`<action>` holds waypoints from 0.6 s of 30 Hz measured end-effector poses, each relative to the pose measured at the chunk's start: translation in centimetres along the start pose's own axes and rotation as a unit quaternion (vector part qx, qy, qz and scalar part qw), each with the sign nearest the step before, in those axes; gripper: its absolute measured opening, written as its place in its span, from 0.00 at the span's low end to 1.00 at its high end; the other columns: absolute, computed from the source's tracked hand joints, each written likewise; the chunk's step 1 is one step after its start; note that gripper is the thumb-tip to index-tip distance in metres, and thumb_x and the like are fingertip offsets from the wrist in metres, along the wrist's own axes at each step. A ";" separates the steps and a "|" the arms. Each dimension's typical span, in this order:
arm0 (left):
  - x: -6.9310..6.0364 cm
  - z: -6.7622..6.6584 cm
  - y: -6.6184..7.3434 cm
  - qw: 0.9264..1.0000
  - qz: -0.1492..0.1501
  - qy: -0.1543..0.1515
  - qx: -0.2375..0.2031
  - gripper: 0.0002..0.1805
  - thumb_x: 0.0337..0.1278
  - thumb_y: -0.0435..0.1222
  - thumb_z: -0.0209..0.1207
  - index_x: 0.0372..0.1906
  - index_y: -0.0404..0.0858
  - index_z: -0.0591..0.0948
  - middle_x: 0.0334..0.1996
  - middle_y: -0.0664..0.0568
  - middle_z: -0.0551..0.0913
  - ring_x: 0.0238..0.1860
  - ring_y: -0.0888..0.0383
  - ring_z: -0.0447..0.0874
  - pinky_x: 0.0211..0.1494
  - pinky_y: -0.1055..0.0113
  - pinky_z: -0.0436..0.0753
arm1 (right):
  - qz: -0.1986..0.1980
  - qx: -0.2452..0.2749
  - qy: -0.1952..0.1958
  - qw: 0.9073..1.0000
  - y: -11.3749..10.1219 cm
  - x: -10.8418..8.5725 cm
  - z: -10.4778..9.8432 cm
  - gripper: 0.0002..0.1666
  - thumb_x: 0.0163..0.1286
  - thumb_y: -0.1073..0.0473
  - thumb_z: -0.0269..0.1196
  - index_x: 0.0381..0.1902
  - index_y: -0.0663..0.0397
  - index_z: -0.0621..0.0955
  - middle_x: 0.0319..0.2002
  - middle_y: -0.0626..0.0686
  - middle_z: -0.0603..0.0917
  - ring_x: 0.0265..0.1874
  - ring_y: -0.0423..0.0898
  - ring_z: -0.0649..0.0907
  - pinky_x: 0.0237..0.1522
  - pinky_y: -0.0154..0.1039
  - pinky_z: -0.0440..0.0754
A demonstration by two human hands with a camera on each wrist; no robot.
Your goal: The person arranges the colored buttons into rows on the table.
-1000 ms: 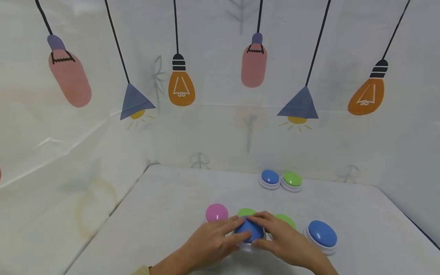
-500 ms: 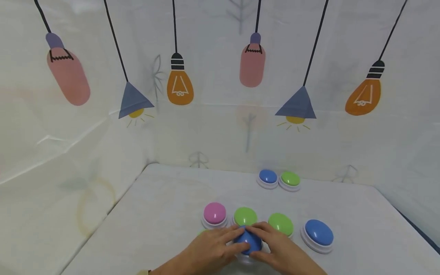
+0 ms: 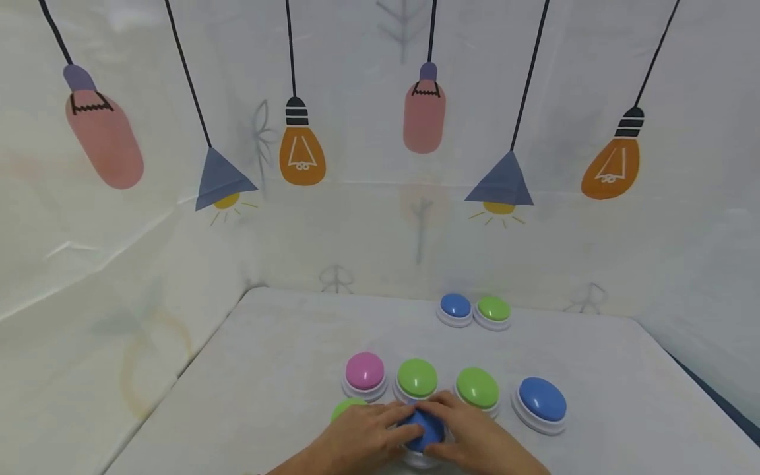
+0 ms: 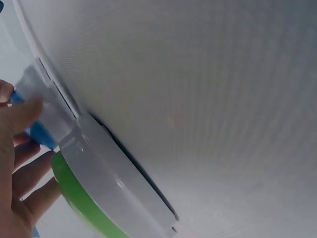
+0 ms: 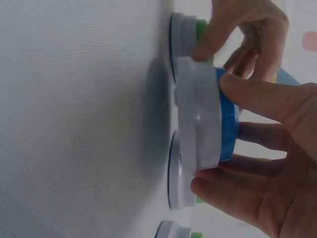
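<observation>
Both hands hold a blue push button (image 3: pixel 431 429) with a white round base near the front of the table. My left hand (image 3: pixel 359 437) grips its left side, with the thumb on the white base in the left wrist view. From the right, my right hand (image 3: pixel 477 439) pinches it, fingers and thumb spread around the blue dome and base. The right wrist view shows the button's white base (image 5: pixel 200 114) raised off the tabletop, a shadow beneath. A green button (image 3: pixel 346 406) is partly hidden behind my left hand; it looms close in the left wrist view.
A row beyond the hands has a pink button (image 3: pixel 365 371), a green button (image 3: pixel 417 377), another green button (image 3: pixel 477 387) and a blue button (image 3: pixel 541 398). Farther back sit a blue button (image 3: pixel 455 305) and a green button (image 3: pixel 494 308), side by side near the wall sheet (image 3: pixel 368 231).
Both hands have drawn the blue button toward the body, away from the row. The green buttons behind it and one beside my left hand have come into sight. The head view has shifted slightly.
</observation>
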State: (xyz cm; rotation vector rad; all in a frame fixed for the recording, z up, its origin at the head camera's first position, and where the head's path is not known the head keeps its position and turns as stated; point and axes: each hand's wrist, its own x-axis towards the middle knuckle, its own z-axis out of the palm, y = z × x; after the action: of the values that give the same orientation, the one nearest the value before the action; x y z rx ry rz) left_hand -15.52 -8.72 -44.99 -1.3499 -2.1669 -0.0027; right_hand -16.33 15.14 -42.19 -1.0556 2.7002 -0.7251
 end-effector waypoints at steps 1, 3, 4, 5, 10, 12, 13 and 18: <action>0.0 0.0 0.0 1.000 0.001 -0.001 0.002 0.22 0.50 0.47 0.72 0.52 0.53 0.81 0.52 0.57 0.85 0.46 0.65 0.86 0.45 0.79 0.82 | 0.006 0.003 -0.003 1.000 0.0 0.1 0.2 0.32 0.60 0.45 0.71 0.61 0.47 0.80 0.53 0.44 0.78 0.45 0.35 0.78 0.51 0.40 0.83; 0.0 0.0 0.0 1.000 0.001 -0.010 -0.003 0.20 0.51 0.47 0.71 0.50 0.53 0.82 0.50 0.59 0.85 0.41 0.67 0.86 0.41 0.82 0.81 | 0.031 0.012 -0.013 0.999 -0.1 0.2 0.4 0.33 0.58 0.45 0.72 0.60 0.46 0.80 0.52 0.44 0.79 0.44 0.35 0.79 0.51 0.42 0.84; 0.0 0.0 0.0 1.000 0.002 -0.016 -0.008 0.19 0.52 0.46 0.70 0.50 0.53 0.82 0.50 0.60 0.85 0.38 0.68 0.86 0.39 0.84 0.80 | 0.046 0.019 -0.021 0.999 -0.1 0.3 0.4 0.33 0.57 0.44 0.73 0.60 0.46 0.80 0.52 0.44 0.79 0.44 0.36 0.79 0.51 0.43 0.84; 0.1 -0.1 0.1 1.000 0.002 -0.025 -0.013 0.18 0.53 0.46 0.70 0.50 0.53 0.82 0.50 0.60 0.85 0.36 0.69 0.86 0.37 0.85 0.79 | 0.057 0.022 -0.025 0.998 -0.1 0.3 0.4 0.33 0.57 0.45 0.74 0.59 0.46 0.80 0.51 0.45 0.80 0.44 0.37 0.80 0.51 0.44 0.84; 0.3 -0.2 0.2 0.999 0.006 -0.048 -0.021 0.17 0.55 0.46 0.69 0.50 0.54 0.82 0.50 0.61 0.86 0.34 0.71 0.85 0.33 0.87 0.77 | 0.072 0.021 -0.024 0.997 0.0 0.4 0.7 0.33 0.54 0.47 0.75 0.57 0.46 0.80 0.48 0.44 0.80 0.41 0.36 0.80 0.49 0.45 0.85; 0.4 -0.1 0.1 0.999 0.011 -0.040 -0.012 0.17 0.52 0.46 0.70 0.49 0.54 0.82 0.49 0.61 0.86 0.35 0.70 0.85 0.33 0.86 0.77 | 0.064 0.006 -0.016 0.998 -0.1 0.3 1.0 0.32 0.54 0.47 0.75 0.57 0.46 0.79 0.47 0.42 0.79 0.39 0.34 0.79 0.48 0.43 0.85; 0.4 -0.2 0.1 0.999 0.014 -0.035 -0.010 0.18 0.50 0.45 0.71 0.49 0.54 0.83 0.49 0.61 0.86 0.35 0.70 0.85 0.33 0.85 0.77 | 0.057 -0.004 -0.010 0.998 -0.1 0.3 1.1 0.32 0.54 0.47 0.75 0.56 0.46 0.79 0.46 0.42 0.79 0.39 0.33 0.78 0.47 0.42 0.85; 0.4 -0.5 -0.4 1.000 0.024 -0.006 -0.008 0.19 0.44 0.44 0.73 0.46 0.54 0.84 0.46 0.63 0.86 0.33 0.72 0.84 0.29 0.85 0.76 | 0.069 -0.020 -0.009 0.997 -0.6 0.5 1.5 0.33 0.55 0.46 0.75 0.57 0.47 0.78 0.47 0.43 0.79 0.38 0.34 0.78 0.46 0.41 0.85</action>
State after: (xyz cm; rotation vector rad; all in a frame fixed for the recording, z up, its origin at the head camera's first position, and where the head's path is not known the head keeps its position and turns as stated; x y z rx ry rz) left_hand -15.70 -8.76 -44.29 -1.4134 -2.1483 0.0051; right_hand -15.89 13.83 -43.21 -0.8694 2.7508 -0.6370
